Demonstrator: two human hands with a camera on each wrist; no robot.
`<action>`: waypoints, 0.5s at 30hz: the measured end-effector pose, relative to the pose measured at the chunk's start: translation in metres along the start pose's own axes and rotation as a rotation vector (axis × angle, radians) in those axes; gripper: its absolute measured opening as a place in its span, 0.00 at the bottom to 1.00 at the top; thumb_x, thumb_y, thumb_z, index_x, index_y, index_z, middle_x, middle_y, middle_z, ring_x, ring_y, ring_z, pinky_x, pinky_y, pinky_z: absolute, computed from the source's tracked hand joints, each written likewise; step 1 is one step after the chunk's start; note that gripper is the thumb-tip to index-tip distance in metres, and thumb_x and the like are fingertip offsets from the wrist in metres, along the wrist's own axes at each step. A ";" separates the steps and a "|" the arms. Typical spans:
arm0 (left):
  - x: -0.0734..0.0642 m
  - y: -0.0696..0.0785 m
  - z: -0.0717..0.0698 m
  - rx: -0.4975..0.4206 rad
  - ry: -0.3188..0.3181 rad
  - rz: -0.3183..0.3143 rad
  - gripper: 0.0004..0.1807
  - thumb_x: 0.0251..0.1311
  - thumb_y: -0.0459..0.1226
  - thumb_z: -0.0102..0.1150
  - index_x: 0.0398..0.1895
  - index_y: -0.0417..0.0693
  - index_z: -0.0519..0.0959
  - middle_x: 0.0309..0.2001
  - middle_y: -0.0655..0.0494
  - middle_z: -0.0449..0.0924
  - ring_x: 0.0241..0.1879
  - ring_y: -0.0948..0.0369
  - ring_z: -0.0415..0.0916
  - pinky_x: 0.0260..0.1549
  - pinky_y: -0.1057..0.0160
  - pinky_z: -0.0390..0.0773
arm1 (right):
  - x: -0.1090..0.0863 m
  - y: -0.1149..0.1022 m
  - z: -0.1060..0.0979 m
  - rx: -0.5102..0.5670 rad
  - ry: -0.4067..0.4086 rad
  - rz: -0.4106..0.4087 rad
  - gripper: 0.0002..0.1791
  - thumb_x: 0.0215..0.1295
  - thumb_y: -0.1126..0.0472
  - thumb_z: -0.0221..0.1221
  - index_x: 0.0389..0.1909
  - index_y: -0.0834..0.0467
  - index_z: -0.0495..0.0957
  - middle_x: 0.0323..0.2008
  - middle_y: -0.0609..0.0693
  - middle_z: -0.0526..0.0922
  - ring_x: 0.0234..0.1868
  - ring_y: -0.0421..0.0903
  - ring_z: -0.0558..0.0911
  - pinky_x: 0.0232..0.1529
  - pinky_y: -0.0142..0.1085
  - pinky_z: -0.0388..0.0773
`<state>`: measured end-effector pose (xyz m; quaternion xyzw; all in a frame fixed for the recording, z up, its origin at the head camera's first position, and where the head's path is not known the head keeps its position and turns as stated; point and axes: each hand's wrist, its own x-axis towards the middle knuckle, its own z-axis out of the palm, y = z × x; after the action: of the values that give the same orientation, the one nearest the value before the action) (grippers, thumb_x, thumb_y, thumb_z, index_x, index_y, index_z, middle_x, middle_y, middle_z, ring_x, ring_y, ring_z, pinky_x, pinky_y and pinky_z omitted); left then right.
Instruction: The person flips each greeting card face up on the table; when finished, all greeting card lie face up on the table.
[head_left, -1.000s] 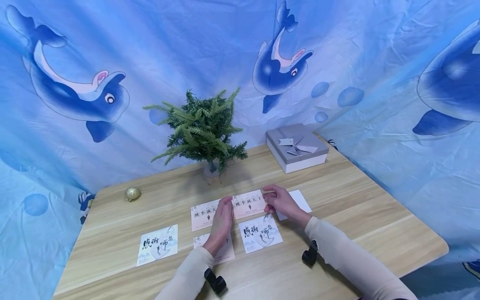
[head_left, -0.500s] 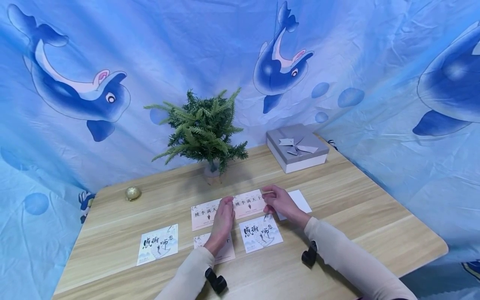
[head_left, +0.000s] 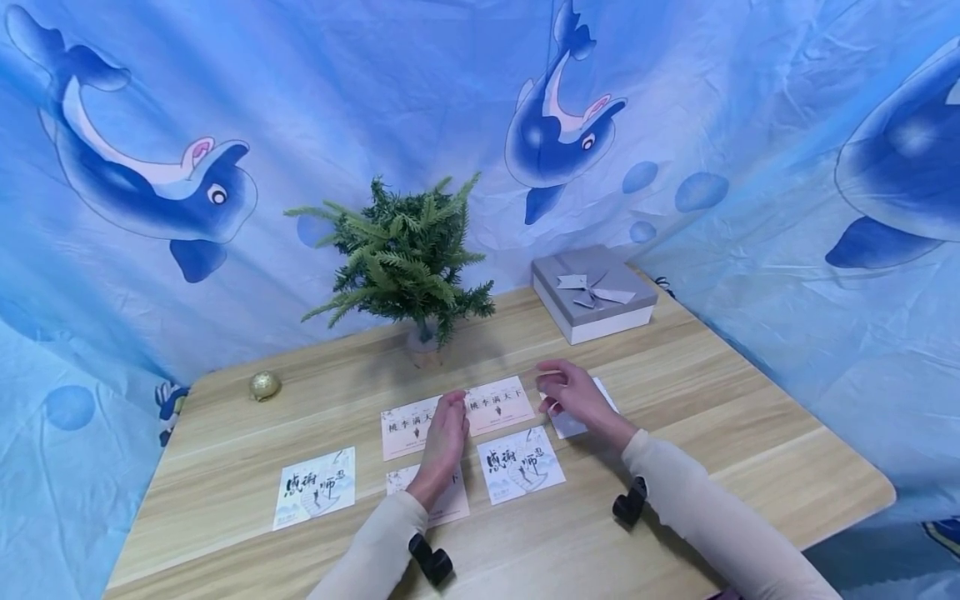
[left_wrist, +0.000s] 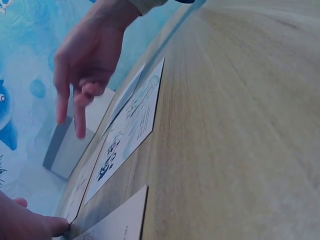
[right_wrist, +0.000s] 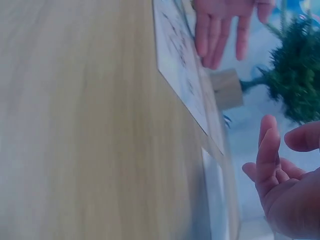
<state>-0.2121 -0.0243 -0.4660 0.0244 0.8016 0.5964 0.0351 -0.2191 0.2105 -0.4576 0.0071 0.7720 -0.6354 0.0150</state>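
My left hand (head_left: 446,440) lies with straight fingers over the seam between two pink printed cards, its fingertips at the left edge of the upper right pink card (head_left: 498,408). Part of the upper left pink card (head_left: 400,433) and of the lower pink card (head_left: 450,502) is hidden by that hand and wrist. In the head view my right hand (head_left: 579,398) overlaps a blank white card (head_left: 567,426). The right wrist view shows its fingers (right_wrist: 270,155) loosely bent, with nothing between them. Below the upper right card lies a white card with black calligraphy (head_left: 521,467).
Another calligraphy card (head_left: 315,490) lies at the left of the wooden table (head_left: 217,450). A gold ball (head_left: 264,386) sits behind it. A small artificial pine tree (head_left: 408,258) and a grey gift box with a ribbon (head_left: 594,292) stand at the back.
My right hand has let go of the upper right pink card's right edge and moved right, over the blank white card. My left hand has stayed in place.
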 end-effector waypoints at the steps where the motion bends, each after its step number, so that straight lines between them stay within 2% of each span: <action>1: 0.000 0.000 0.001 -0.003 -0.003 0.000 0.24 0.74 0.44 0.34 0.66 0.44 0.68 0.35 0.45 0.72 0.35 0.53 0.70 0.38 0.62 0.72 | -0.003 0.000 -0.006 -0.014 0.009 0.000 0.24 0.69 0.70 0.51 0.65 0.68 0.64 0.56 0.70 0.76 0.27 0.46 0.83 0.29 0.35 0.82; 4: 0.000 0.000 0.004 -0.005 -0.008 0.007 0.24 0.74 0.44 0.34 0.66 0.44 0.67 0.45 0.43 0.75 0.45 0.51 0.74 0.49 0.56 0.75 | -0.013 0.001 -0.027 -0.045 0.029 -0.002 0.24 0.70 0.69 0.51 0.66 0.68 0.63 0.58 0.70 0.75 0.29 0.46 0.84 0.30 0.35 0.82; 7: -0.001 0.000 0.007 -0.002 -0.003 0.021 0.24 0.75 0.44 0.34 0.66 0.44 0.67 0.58 0.42 0.74 0.57 0.50 0.72 0.60 0.50 0.72 | -0.022 0.006 -0.048 -0.051 0.057 0.007 0.25 0.71 0.69 0.50 0.67 0.69 0.62 0.59 0.71 0.74 0.30 0.46 0.84 0.31 0.35 0.83; 10: -0.002 0.003 0.009 0.018 0.004 0.033 0.23 0.74 0.44 0.34 0.66 0.46 0.68 0.56 0.41 0.75 0.56 0.49 0.72 0.59 0.50 0.71 | -0.031 0.012 -0.064 -0.064 0.110 0.021 0.24 0.72 0.68 0.49 0.66 0.69 0.63 0.58 0.72 0.74 0.30 0.45 0.84 0.29 0.34 0.82; 12: -0.003 0.006 0.012 0.027 0.012 0.048 0.23 0.74 0.43 0.35 0.65 0.46 0.69 0.52 0.42 0.76 0.53 0.50 0.73 0.55 0.52 0.72 | -0.036 0.016 -0.069 -0.064 0.138 0.042 0.23 0.72 0.66 0.50 0.66 0.69 0.64 0.57 0.71 0.75 0.30 0.44 0.83 0.28 0.34 0.81; 14: -0.005 0.010 0.015 -0.017 -0.012 0.071 0.22 0.73 0.41 0.36 0.64 0.42 0.68 0.52 0.40 0.76 0.53 0.48 0.74 0.53 0.53 0.73 | -0.040 0.019 -0.069 -0.064 0.146 0.061 0.23 0.73 0.65 0.50 0.65 0.68 0.64 0.56 0.70 0.76 0.30 0.44 0.83 0.28 0.34 0.80; 15: -0.006 0.013 0.017 -0.049 -0.033 0.085 0.22 0.73 0.40 0.35 0.64 0.40 0.68 0.56 0.39 0.75 0.56 0.48 0.74 0.56 0.53 0.73 | -0.041 0.021 -0.069 -0.061 0.145 0.067 0.22 0.73 0.65 0.51 0.65 0.68 0.65 0.56 0.70 0.76 0.30 0.44 0.83 0.28 0.34 0.80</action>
<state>-0.2046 -0.0046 -0.4586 0.0672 0.7844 0.6162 0.0234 -0.1781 0.2821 -0.4635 0.0785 0.7894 -0.6085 -0.0196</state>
